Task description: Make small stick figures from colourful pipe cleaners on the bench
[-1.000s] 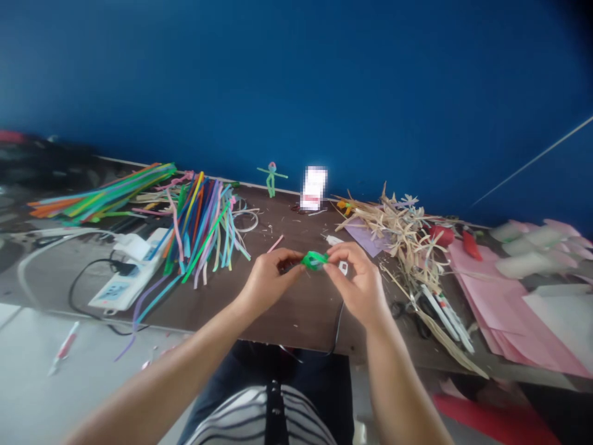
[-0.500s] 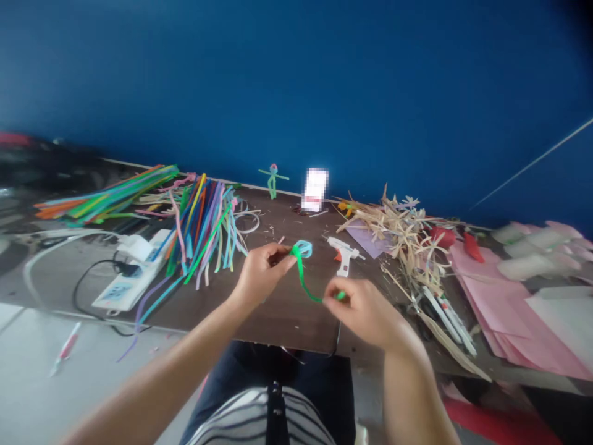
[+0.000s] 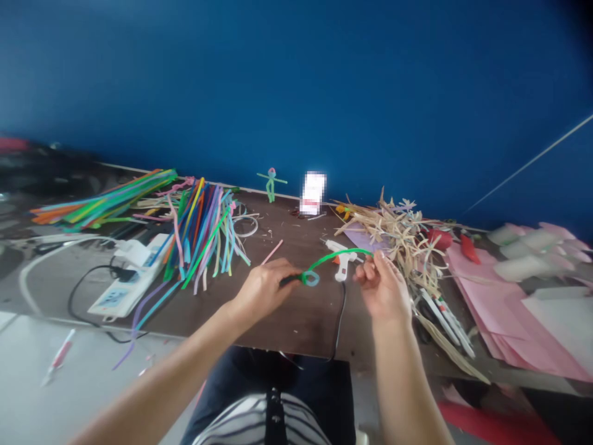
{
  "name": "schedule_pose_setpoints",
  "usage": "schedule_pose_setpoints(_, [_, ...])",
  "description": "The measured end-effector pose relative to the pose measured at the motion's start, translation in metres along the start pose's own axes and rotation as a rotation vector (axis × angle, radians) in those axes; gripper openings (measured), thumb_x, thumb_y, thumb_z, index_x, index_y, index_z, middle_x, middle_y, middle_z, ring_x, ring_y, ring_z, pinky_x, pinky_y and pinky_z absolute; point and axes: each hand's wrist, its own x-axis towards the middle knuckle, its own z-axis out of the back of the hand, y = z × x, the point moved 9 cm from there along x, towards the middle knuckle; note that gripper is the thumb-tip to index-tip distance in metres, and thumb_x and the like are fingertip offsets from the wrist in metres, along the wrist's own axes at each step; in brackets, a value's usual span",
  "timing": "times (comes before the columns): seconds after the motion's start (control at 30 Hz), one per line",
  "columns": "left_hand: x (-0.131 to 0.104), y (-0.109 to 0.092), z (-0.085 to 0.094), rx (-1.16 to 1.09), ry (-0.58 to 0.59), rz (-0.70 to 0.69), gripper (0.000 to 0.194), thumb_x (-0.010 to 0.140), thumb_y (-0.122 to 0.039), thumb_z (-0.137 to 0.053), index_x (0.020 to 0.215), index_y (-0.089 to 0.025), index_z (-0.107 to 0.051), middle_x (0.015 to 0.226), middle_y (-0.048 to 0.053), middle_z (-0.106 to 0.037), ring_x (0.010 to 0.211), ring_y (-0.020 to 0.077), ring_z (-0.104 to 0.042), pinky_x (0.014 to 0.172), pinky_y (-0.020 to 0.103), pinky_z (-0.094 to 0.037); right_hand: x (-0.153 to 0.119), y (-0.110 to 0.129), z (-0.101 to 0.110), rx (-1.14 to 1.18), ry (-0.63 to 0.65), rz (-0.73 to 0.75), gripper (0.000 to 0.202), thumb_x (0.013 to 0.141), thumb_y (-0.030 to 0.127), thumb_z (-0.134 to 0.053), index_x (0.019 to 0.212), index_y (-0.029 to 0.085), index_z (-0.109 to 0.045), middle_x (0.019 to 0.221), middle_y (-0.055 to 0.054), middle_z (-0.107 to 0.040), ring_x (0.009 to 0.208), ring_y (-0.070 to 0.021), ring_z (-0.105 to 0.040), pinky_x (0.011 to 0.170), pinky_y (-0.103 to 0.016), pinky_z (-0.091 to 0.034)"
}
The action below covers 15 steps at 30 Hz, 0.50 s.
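My left hand (image 3: 271, 285) is closed near the base of a light-blue pipe-cleaner loop (image 3: 313, 279), where a green pipe cleaner (image 3: 340, 253) joins it. Something dark shows at the left fingertips; I cannot tell what it is. The green strand arches up to the right, its far end pinched between the thumb and finger of my right hand (image 3: 383, 285). Behind it lies a white hot glue gun (image 3: 341, 269) with an orange trigger. A small pipe-cleaner figure (image 3: 271, 186) with outstretched arms stands at the back of the table.
Bundles of coloured pipe cleaners (image 3: 199, 228) lie left, near a power strip (image 3: 123, 289) with plugs and cables. A bright phone screen (image 3: 313, 193) stands by the blue wall. Rightward are dried straw-like pieces (image 3: 403, 232), pink sheets (image 3: 482, 309) and pale rolls (image 3: 528, 262).
My right hand has moved up and right, drawing the green pipe cleaner from a downward hang into an upward arc. The left hand has turned over and lowered, with the blue loop lower.
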Motion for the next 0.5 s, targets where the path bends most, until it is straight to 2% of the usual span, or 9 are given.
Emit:
schedule_pose_setpoints(0.07, [0.000,0.003,0.003,-0.036,-0.026,0.027,0.017,0.076,-0.022,-0.053,0.088,-0.019,-0.065,0.082,0.004,-0.065,0.077,0.0159,-0.059,0.071,0.025,-0.043,0.003,-0.001,0.016,-0.041,-0.078,0.035,0.029,0.059,0.036,-0.072,0.063,0.017,-0.050,0.040,0.011,-0.038,0.041,-0.0069,-0.044,0.044,-0.019,-0.040])
schedule_pose_setpoints(0.17, [-0.001,0.017,0.007,-0.166,-0.061,0.175,0.016,0.075,-0.027,-0.055,0.081,-0.017,-0.065,0.076,0.003,-0.066,0.070,0.0148,-0.059,0.064,0.023,-0.043,0.001,0.009,0.038,-0.193,-0.173,0.157,0.030,0.063,0.040,-0.067,0.058,0.018,-0.047,0.038,0.011,-0.034,0.040,-0.0070,-0.041,0.046,-0.021,-0.039])
schedule_pose_setpoints(0.27, [-0.003,0.035,0.003,-0.326,-0.052,0.356,0.020,0.075,-0.032,-0.053,0.076,-0.015,-0.064,0.059,0.000,-0.061,0.054,0.0112,-0.053,0.052,0.020,-0.040,-0.011,0.021,0.044,-0.680,-0.182,0.274,0.031,0.069,0.040,-0.061,0.052,0.018,-0.047,0.042,0.007,-0.041,0.042,-0.0084,-0.042,0.046,-0.021,-0.035])
schedule_pose_setpoints(0.33, [-0.004,0.043,-0.002,-0.418,-0.041,0.431,0.022,0.075,-0.033,-0.052,0.073,-0.014,-0.062,0.050,-0.003,-0.055,0.045,0.0090,-0.048,0.045,0.019,-0.036,-0.019,0.012,0.033,-1.115,-0.031,0.253,0.030,0.072,0.039,-0.057,0.052,0.017,-0.050,0.045,0.004,-0.048,0.044,-0.0099,-0.044,0.046,-0.022,-0.033])
schedule_pose_setpoints(0.4, [-0.004,0.047,-0.005,-0.450,-0.048,0.452,0.022,0.074,-0.033,-0.053,0.073,-0.013,-0.062,0.050,-0.003,-0.055,0.044,0.0091,-0.047,0.044,0.019,-0.036,-0.030,-0.010,0.021,-1.449,0.184,0.195,0.027,0.075,0.035,-0.053,0.054,0.018,-0.054,0.048,0.002,-0.052,0.045,-0.0117,-0.047,0.047,-0.023,-0.033])
schedule_pose_setpoints(0.5, [-0.001,0.041,-0.004,-0.371,-0.083,0.373,0.018,0.074,-0.028,-0.055,0.082,-0.014,-0.063,0.067,0.002,-0.064,0.060,0.0132,-0.057,0.056,0.022,-0.043,-0.047,-0.029,-0.001,-1.663,0.372,0.246,0.013,0.075,0.027,-0.052,0.070,0.020,-0.060,0.065,-0.002,-0.061,0.062,-0.0180,-0.057,0.057,-0.027,-0.040])
